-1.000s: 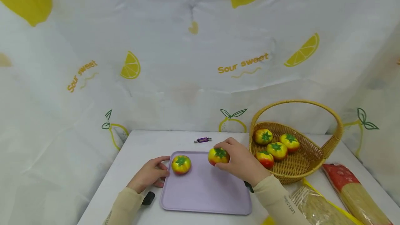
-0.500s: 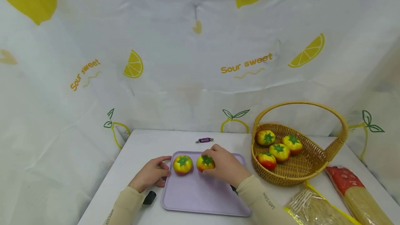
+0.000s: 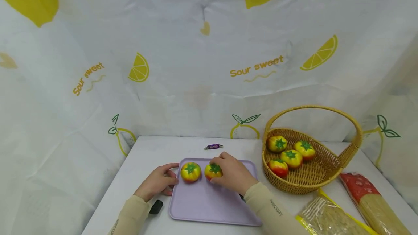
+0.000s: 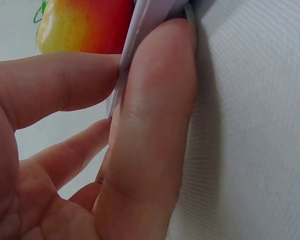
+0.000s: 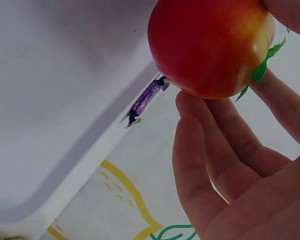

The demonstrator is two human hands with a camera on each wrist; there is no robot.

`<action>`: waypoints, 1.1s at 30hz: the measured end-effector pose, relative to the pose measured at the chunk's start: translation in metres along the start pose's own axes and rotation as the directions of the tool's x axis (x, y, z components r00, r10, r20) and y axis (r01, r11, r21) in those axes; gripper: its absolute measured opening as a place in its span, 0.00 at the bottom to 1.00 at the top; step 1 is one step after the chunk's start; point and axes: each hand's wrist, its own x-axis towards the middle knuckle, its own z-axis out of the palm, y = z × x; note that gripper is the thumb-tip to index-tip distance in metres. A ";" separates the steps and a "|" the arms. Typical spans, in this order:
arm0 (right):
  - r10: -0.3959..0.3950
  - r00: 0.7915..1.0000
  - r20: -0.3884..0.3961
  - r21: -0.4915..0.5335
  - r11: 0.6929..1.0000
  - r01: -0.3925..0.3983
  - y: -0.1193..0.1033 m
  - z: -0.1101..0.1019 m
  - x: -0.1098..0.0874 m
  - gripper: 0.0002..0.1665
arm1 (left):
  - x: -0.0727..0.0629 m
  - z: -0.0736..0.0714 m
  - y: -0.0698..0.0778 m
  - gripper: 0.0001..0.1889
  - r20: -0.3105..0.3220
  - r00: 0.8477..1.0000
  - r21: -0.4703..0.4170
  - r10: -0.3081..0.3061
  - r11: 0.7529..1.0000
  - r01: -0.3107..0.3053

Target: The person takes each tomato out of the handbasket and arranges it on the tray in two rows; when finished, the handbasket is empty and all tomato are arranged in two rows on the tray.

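My right hand (image 3: 233,173) holds a yellow-red toy tomato (image 3: 213,172) with a green star-shaped leaf top, low over the back of the lilac tray (image 3: 215,206). The right wrist view shows its red underside (image 5: 205,50), with thumb and fingers around it. Just left of it, a second toy tomato (image 3: 191,172) sits in the tray's back left corner. My left hand (image 3: 158,181) pinches the tray's left rim; in the left wrist view one finger (image 4: 155,110) lies along the outside and other fingertips touch the rim.
At the right stands a wicker basket (image 3: 313,169) with a tall handle and several toy tomatoes (image 3: 291,159). In front of it lie a clear yellow-edged packet (image 3: 330,215) and a red-topped noodle packet (image 3: 372,202). A purple wrapped candy (image 3: 213,147) lies behind the tray.
My right hand has carried the tomato left and down, beside the one on the tray. In the last half second it has barely moved. The left hand stays at the rim.
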 end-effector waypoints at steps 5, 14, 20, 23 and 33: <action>0.011 1.000 0.010 -0.002 1.000 -0.011 0.003 0.003 0.001 0.30 | 0.001 0.000 0.000 0.36 0.009 1.000 -0.003 0.002 1.000 -0.002; 0.010 1.000 0.008 -0.011 1.000 -0.010 0.008 0.007 0.000 0.30 | 0.003 0.002 0.000 0.36 0.014 1.000 0.002 -0.001 1.000 0.001; 0.011 1.000 0.005 -0.014 1.000 -0.011 0.009 0.007 -0.001 0.31 | 0.004 0.004 0.001 0.36 0.012 1.000 0.010 -0.002 1.000 0.002; 0.008 1.000 0.004 -0.017 1.000 -0.008 0.008 0.006 -0.001 0.33 | 0.004 0.004 0.001 0.36 0.014 1.000 0.010 -0.002 1.000 0.002; 0.000 1.000 0.017 -0.009 1.000 0.000 0.009 -0.019 -0.012 0.34 | 0.002 0.000 -0.001 0.36 -0.008 1.000 0.039 -0.001 0.999 0.002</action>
